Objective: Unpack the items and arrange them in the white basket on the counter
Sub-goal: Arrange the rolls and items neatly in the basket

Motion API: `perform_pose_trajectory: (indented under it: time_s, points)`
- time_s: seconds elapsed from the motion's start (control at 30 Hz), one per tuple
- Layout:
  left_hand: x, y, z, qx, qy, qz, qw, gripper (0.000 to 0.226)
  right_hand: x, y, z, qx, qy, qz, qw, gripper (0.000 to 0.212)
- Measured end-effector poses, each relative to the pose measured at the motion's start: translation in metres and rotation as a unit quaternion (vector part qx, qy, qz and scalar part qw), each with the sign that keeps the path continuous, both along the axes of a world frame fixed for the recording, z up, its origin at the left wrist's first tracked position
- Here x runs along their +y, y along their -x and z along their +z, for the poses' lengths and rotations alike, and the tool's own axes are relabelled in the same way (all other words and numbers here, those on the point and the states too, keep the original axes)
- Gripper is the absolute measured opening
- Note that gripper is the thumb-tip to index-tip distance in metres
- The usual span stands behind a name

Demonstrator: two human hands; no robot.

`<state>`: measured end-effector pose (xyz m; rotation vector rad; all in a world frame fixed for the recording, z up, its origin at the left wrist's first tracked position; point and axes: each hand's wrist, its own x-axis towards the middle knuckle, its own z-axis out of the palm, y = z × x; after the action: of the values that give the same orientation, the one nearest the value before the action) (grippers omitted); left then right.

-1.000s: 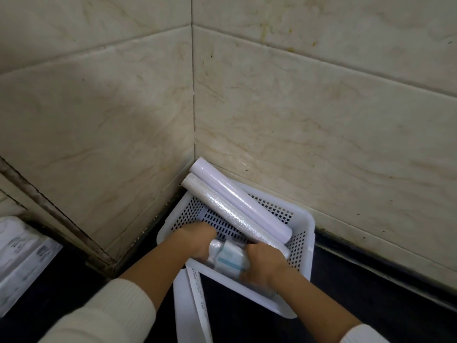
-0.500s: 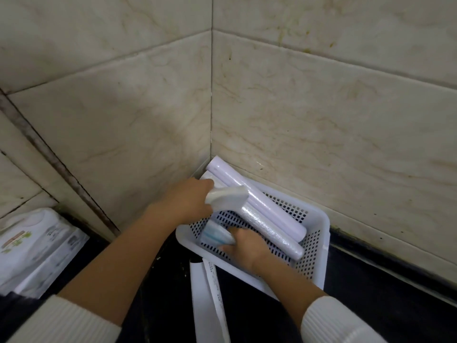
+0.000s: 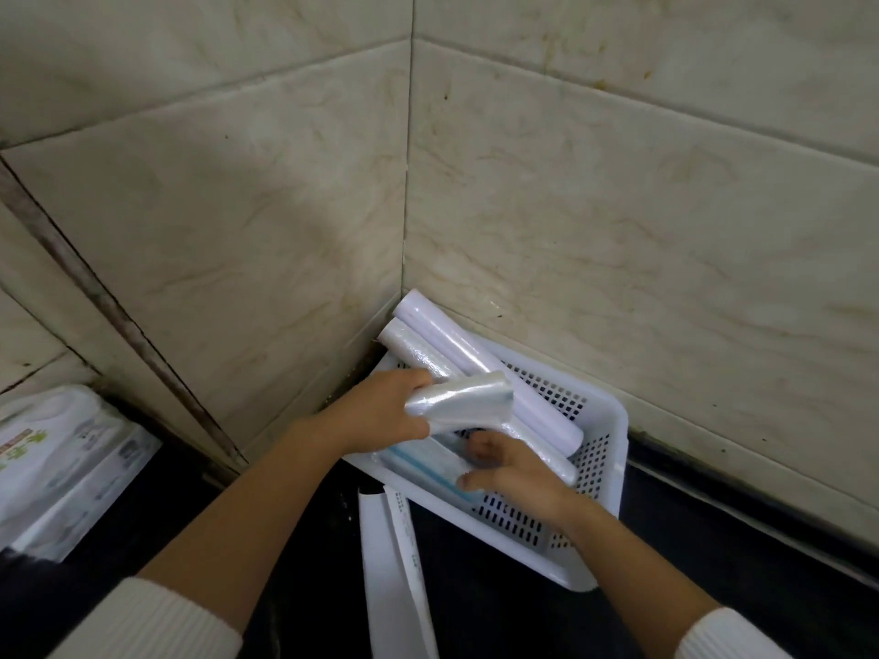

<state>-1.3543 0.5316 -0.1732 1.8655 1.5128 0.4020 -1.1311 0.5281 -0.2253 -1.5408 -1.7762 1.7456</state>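
Left hand: closed on a clear plastic wrapper, which I hold up just above the basket, over the near ends of the rolls.
Right hand: fingers spread, not gripping — I press it flat on a blue-edged packet lying along the near-left wall inside the white basket.
Rolls: two long pale rolls lie side by side just beyond both hands, far ends poking over the rim into the wall corner.
Step, as I judge it: seat the packet parallel to the rolls, then carry the wrapper clear.
How to do it well: slide the packet flush to the wall — don't nudge the rolls.
Surface: dark, with white packaging between my forearms.
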Motion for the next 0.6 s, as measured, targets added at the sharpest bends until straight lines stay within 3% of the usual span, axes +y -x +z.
perform_pose_trajectory:
  time_s: [0.17, 0.27, 0.33, 0.4, 0.47, 0.53, 0.6]
  points:
    - [0.002, -0.03, -0.002, -0.002, 0.089, -0.105, 0.991, 0.028, 0.003, -0.062, 0.033, 0.175, 0.104, -0.116, 0.972, 0.067]
    - [0.004, -0.055, -0.006, 0.014, 0.121, -0.146, 0.982, 0.029, 0.001, -0.075, 0.046, 0.055, 0.028, -0.081, 0.995, 0.065]
    - [0.006, -0.069, -0.01, 0.035, 0.138, -0.157, 0.977, 0.025, -0.003, -0.071, 0.044, -0.03, -0.039, -0.038, 0.998, 0.038]
    - [0.006, -0.08, -0.015, 0.055, 0.145, -0.161, 0.975, 0.035, -0.006, -0.064, 0.038, -0.108, -0.117, 0.019, 0.987, 0.009]
    - [0.004, -0.085, -0.023, 0.068, 0.141, -0.164, 0.974, 0.049, -0.004, -0.062, 0.03, -0.187, -0.175, 0.068, 0.964, 0.024]
    - [0.002, -0.084, -0.029, 0.07, 0.124, -0.161, 0.977, 0.055, 0.0, -0.06, 0.026, -0.236, -0.194, 0.099, 0.947, 0.022]
    - [-0.001, -0.079, -0.034, 0.037, 0.104, -0.137, 0.984, 0.046, 0.003, -0.055, 0.021, -0.284, -0.192, 0.137, 0.929, 0.017]
